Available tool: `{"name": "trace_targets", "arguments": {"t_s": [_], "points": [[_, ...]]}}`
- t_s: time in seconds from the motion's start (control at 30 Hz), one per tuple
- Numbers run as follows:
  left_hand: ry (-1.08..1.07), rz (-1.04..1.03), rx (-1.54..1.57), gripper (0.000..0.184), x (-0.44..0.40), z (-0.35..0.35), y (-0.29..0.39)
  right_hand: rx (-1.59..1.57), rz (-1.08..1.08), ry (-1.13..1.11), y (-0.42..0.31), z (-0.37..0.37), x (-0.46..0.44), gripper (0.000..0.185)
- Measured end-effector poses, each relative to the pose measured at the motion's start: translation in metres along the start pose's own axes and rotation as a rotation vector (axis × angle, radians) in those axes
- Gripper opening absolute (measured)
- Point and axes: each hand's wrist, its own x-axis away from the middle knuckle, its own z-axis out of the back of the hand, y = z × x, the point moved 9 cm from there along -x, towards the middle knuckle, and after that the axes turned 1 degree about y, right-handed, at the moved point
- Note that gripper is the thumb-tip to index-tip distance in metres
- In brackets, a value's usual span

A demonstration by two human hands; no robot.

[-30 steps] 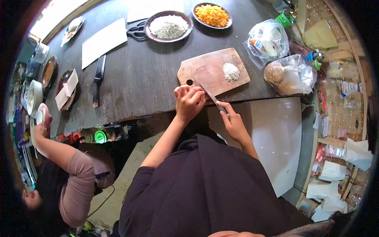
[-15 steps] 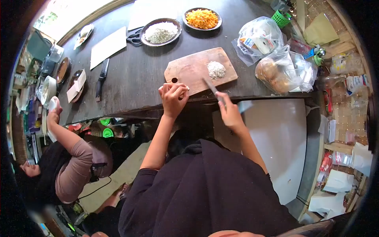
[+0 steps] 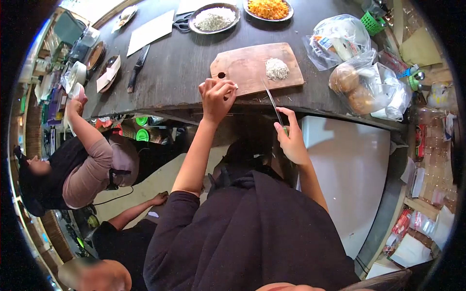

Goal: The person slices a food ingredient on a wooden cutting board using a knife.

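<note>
My right hand [image 3: 292, 138] grips a knife [image 3: 272, 101] by its handle, part of which shows green. The blade points away from me, its tip over the near edge of a wooden cutting board [image 3: 238, 65]. My left hand [image 3: 217, 101] is closed at the board's near left corner, beside its hole. A small whitish piece [image 3: 236, 86] shows at its fingertips; its kind is unclear. On the right part of the board lies a small heap of white shreds [image 3: 276, 69], with a few loose bits along the near edge.
Beyond the board stand a plate of white shreds [image 3: 214, 19] and a plate of orange pieces [image 3: 268, 8]. Plastic bags [image 3: 352, 92] lie on the right. A black-handled grater [image 3: 138, 69] lies left. One person [image 3: 94, 162] works at left; another [image 3: 131, 242] is lower left.
My view has shifted, so the table sits higher. My right hand has drawn the knife back toward me and turned the blade steeper. Another person's arm and head have appeared at lower left.
</note>
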Motion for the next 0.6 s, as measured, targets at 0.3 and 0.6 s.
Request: {"name": "trace_targets", "arguments": {"t_s": [0.3,0.6], "points": [[-0.028,-0.037,0.103,0.009,-0.001,-0.002,-0.006,-0.274,-0.156,-0.062,-0.011,-0.032,-0.010,0.034],[-0.089,-0.113,0.166,0.008,-0.010,-0.007,-0.011,-0.284,-0.134,-0.070,0.005,-0.060,-0.035,0.040]]}}
